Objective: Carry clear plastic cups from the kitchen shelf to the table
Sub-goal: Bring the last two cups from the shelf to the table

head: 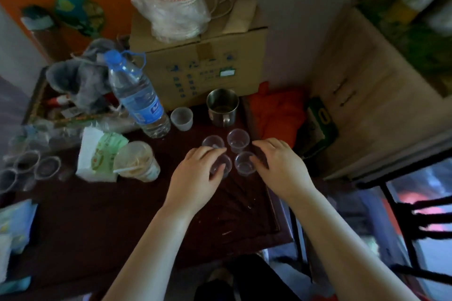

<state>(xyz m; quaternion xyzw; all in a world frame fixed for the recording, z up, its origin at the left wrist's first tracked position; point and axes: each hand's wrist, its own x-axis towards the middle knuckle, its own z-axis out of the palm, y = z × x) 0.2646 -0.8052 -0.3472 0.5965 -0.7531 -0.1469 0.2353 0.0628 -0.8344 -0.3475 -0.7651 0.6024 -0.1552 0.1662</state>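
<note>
Four clear plastic cups stand in a tight cluster on the dark wooden table (244,215). Two are at the back (212,142) (238,140) and two in front. My left hand (195,176) curls its fingers and thumb around the front-left cup (223,166), which rests on the table. My right hand (278,161) is beside the front-right cup (244,165). Its fingers are spread and curved, the fingertips touch that cup's right side, and it lifts nothing.
A frosted cup (181,118), steel mug (222,107) and water bottle (137,95) stand behind the cluster, in front of a cardboard box (200,61). At left are a tissue pack (97,154), a toothpick cup (139,161) and more clear cups (36,166). A chair (415,215) stands right.
</note>
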